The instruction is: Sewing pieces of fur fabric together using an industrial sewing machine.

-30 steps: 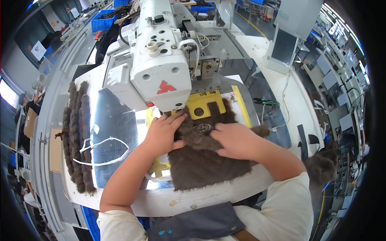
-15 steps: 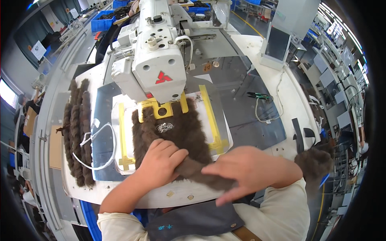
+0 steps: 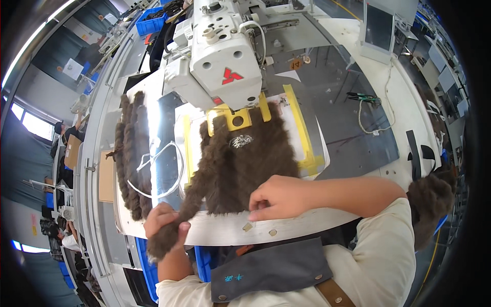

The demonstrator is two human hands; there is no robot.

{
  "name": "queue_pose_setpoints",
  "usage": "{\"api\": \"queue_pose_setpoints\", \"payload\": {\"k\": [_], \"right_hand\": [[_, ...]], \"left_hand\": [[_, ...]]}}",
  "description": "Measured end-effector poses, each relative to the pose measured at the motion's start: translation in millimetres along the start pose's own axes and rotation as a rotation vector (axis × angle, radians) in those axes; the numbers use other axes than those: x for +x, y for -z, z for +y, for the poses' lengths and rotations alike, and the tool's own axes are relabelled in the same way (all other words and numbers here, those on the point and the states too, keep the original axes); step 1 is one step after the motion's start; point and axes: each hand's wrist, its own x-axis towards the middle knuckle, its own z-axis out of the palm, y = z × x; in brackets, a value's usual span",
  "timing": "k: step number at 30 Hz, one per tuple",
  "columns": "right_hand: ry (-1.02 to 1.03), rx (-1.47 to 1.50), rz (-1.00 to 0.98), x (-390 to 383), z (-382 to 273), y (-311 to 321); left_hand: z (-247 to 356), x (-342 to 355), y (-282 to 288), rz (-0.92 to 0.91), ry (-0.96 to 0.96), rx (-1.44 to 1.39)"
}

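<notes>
A brown fur panel (image 3: 261,158) lies under the head of a white sewing machine (image 3: 225,66), below a yellow clamp plate (image 3: 238,121). A small patch of silvery-white stitching (image 3: 241,141) shows on the fur. My left hand (image 3: 162,221) is closed around the loose end of a fur strip (image 3: 193,197), which runs down and left from the clamp over the panel's left side. At the panel's lower edge rests my right hand (image 3: 276,198), fingers curled in; whether anything is between them is hidden.
Several twisted fur strips (image 3: 134,163) lie at the left beside a looped white cord (image 3: 176,158). Green-handled snips (image 3: 363,97) sit at the right on the table. A screen (image 3: 379,25) stands at the back right, and a bundle of fur (image 3: 432,202) hangs off the right edge.
My left hand has moved left and down, pulling the fur strip's end off the panel to the left. My right hand has let go of the strip area and curled its fingers. The view has shifted.
</notes>
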Motion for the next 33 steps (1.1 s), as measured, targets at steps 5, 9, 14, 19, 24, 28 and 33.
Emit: {"api": "queue_pose_setpoints", "payload": {"k": [5,9,14,19,24,28,33], "right_hand": [[-0.238,0.844,-0.035,44,-10,-35],[-0.240,1.195,-0.025,54,3,-71],[-0.270,1.218,0.196,44,-18,-79],[-0.327,0.768,0.304,33,-10,-65],[-0.333,0.411,0.159,13,-28,-41],[-0.394,0.661,0.157,1,-21,-49],[-0.289,0.473,0.166,-9,-31,-42]], "left_hand": [[34,-1,-34,-0.066,-0.187,0.055],[43,3,-51,-0.219,-0.325,0.088],[7,-19,-50,-0.280,0.012,-0.213],[10,28,-85,-0.243,0.891,-0.502],[1,30,-101,-0.423,0.889,-0.500],[-4,32,-102,-0.323,1.019,-0.877],[1,26,-105,-0.307,0.979,-0.924]]}}
